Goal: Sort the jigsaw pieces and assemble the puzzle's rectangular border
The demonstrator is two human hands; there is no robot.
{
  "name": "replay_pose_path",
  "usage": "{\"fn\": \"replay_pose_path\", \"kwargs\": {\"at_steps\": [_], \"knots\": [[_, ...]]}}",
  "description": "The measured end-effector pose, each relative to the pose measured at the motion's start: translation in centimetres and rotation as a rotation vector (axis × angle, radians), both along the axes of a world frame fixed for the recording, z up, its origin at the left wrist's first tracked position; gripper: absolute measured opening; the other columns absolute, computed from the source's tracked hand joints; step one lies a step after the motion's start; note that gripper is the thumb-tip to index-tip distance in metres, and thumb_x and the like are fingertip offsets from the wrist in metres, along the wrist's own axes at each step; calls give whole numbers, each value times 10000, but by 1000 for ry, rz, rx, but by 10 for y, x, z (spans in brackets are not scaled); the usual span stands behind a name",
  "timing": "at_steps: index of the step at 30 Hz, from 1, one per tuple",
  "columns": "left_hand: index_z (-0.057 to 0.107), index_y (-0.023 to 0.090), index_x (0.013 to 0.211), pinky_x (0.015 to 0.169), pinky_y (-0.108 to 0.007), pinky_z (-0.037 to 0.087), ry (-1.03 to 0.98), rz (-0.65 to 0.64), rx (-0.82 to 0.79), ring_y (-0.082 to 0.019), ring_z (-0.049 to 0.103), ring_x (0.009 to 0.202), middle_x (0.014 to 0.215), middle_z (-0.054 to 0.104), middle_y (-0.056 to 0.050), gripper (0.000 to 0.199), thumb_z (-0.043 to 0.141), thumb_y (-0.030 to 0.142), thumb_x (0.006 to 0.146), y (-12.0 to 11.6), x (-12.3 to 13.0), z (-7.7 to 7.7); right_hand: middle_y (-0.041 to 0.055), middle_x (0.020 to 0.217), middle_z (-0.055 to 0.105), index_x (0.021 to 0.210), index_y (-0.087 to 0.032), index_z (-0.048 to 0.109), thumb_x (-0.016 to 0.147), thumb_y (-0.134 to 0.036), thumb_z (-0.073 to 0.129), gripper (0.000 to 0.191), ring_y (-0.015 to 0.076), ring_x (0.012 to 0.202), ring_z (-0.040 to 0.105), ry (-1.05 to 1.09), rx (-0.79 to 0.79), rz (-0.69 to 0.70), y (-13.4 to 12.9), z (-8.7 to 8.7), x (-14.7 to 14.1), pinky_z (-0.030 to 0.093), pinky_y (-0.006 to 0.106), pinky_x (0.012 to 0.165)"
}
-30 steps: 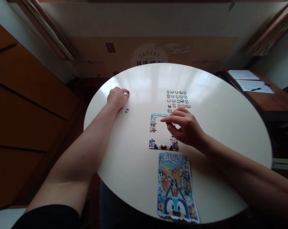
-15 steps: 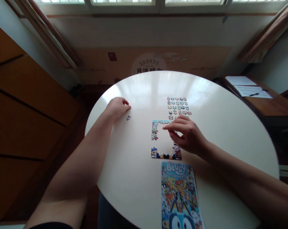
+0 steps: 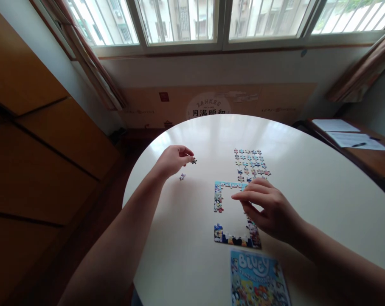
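Observation:
My left hand (image 3: 176, 160) pinches a small jigsaw puzzle piece (image 3: 194, 161) at its fingertips, over the left part of the table. Another loose puzzle piece (image 3: 182, 177) lies on the tabletop just below that hand. My right hand (image 3: 271, 208) hovers over the right side of a partly joined puzzle border (image 3: 217, 197), hiding some of it. Its index finger reaches out over the border's hollow middle, the thumb lies loosely below, and no piece shows between them. The border has a gap on its left side.
Rows of loose puzzle pieces (image 3: 250, 163) lie behind the border. A colourful Bluey picture sheet (image 3: 259, 276) is at the near side of the round white table (image 3: 176, 255). Papers (image 3: 358, 140) and a pen rest on a brown desk at right.
My left hand has moved right and now has a puzzle piece at its fingertips. The right hand keeps its place over the border. The camera view has tilted up.

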State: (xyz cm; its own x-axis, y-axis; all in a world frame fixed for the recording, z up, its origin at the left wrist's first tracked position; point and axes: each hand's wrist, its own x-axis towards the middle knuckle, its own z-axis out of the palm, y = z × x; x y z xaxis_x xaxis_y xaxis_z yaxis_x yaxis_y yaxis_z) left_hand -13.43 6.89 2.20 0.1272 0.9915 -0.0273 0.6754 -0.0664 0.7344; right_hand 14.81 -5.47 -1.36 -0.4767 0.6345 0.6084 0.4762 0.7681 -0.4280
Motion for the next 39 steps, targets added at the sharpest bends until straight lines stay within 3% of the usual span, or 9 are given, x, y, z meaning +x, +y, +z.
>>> {"fn": "replay_pose_path", "kwargs": {"at_steps": [5,12,16,19,23,27,34,39], "knots": [[746,203,928,615,-285,488,-44,-100,-58,-185,662,746,863,753,-58,150,707,300,820,-9,9,2,29,798,691,1051,-220,697,909,-74,580,236,197,781,554,-3,-13,-10,-1,0,2,478,368,721],[751,201,949,675,-290,479,260,89,-31,-197,665,791,968,750,-61,168,708,287,811,10,-14,-5,31,791,681,1065,-221,699,913,-74,577,244,200,786,563,4,-41,10,-2,-1,5,480,375,724],[750,234,994,710,-296,474,491,137,-13,-233,668,908,1092,731,-55,213,708,299,796,2,-16,5,33,783,675,1052,-216,701,910,-67,575,242,201,779,563,11,-36,24,-4,2,5,479,379,724],[760,253,953,716,-296,464,648,51,57,-235,658,946,1094,728,-27,174,670,278,806,-10,-14,19,36,784,679,1056,-212,701,907,-66,581,241,203,780,569,24,-28,19,-5,5,6,478,375,713],[758,261,963,681,-272,448,738,-123,-48,-209,664,905,1097,729,-8,219,685,253,756,-18,-14,28,39,795,695,1054,-211,702,907,-63,579,242,202,770,577,32,-8,17,-5,9,8,477,379,710],[745,267,1000,670,-259,439,760,-199,-121,-199,668,868,1104,732,-10,281,693,266,724,-15,-16,24,40,797,702,1042,-210,702,910,-66,574,235,203,764,585,32,-2,12,-5,10,8,480,383,710],[745,261,883,633,-258,435,677,-251,-185,-190,661,802,1070,741,-10,226,676,244,669,-10,-19,16,32,809,710,1045,-226,709,910,-82,572,240,201,770,604,38,-4,14,-5,10,7,495,378,709],[707,236,765,584,-276,393,548,-363,-239,-210,623,734,847,723,-30,149,710,292,627,-11,-20,15,32,817,715,1048,-225,710,910,-80,567,246,193,767,600,29,-10,22,-4,10,7,506,373,708]]}}
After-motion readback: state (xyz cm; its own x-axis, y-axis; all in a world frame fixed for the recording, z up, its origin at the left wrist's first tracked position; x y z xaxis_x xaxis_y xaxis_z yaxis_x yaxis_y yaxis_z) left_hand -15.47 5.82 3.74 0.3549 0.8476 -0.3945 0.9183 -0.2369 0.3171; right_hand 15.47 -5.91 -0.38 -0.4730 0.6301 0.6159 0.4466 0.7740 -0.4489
